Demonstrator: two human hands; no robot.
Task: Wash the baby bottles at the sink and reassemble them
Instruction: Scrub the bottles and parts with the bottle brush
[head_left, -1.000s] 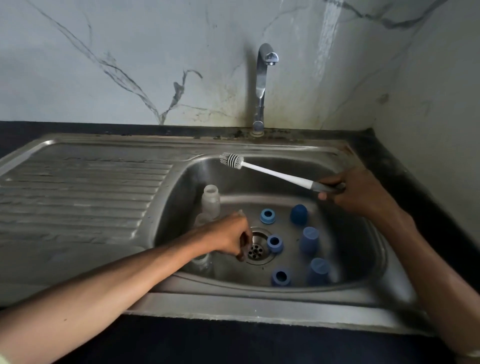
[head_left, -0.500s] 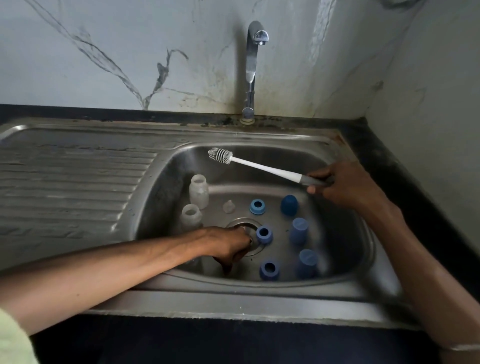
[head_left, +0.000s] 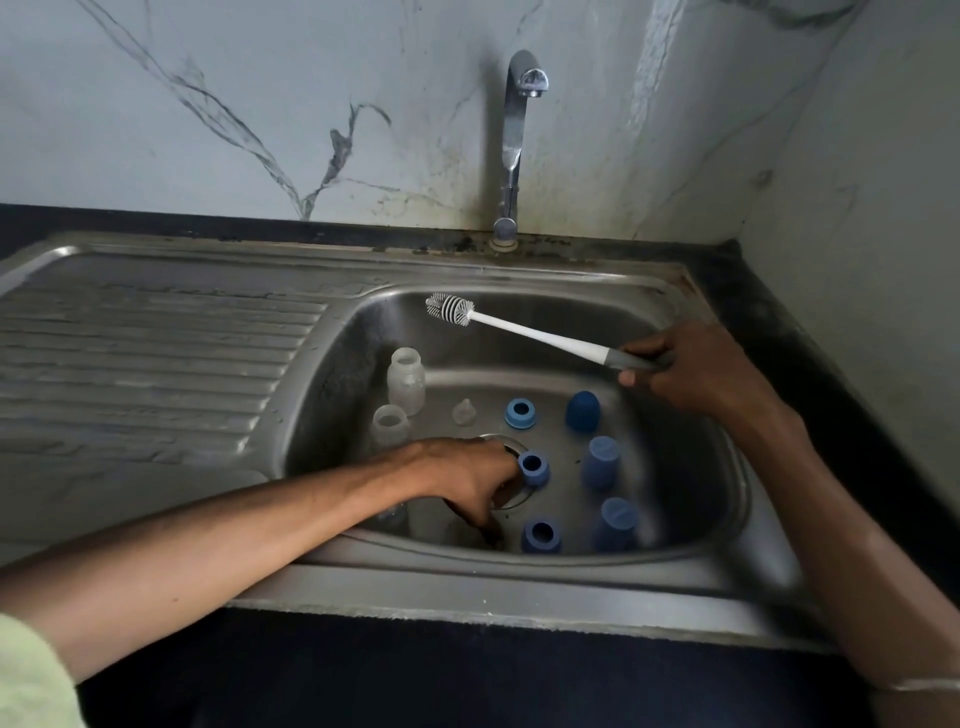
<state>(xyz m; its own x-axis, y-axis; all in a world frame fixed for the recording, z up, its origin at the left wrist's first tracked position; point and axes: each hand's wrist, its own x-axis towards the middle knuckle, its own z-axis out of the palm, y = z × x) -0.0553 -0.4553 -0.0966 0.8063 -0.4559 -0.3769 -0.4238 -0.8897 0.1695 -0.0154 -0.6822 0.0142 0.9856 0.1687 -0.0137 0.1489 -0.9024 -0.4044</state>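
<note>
While my right hand (head_left: 691, 371) grips the brush (head_left: 524, 332), the left hand (head_left: 475, 478) curls low by the drain, grip unclear; bottles (head_left: 406, 382) look light, slick, best grabbed mid-body.

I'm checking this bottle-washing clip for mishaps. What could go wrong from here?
1. The left hand reaches down beside the open drain; the small clear nipple lies loose nearby and might get knocked toward it.
2. The right hand holds the brush by its far handle end, so the head could swing into the upright bottles and tip them.
</note>
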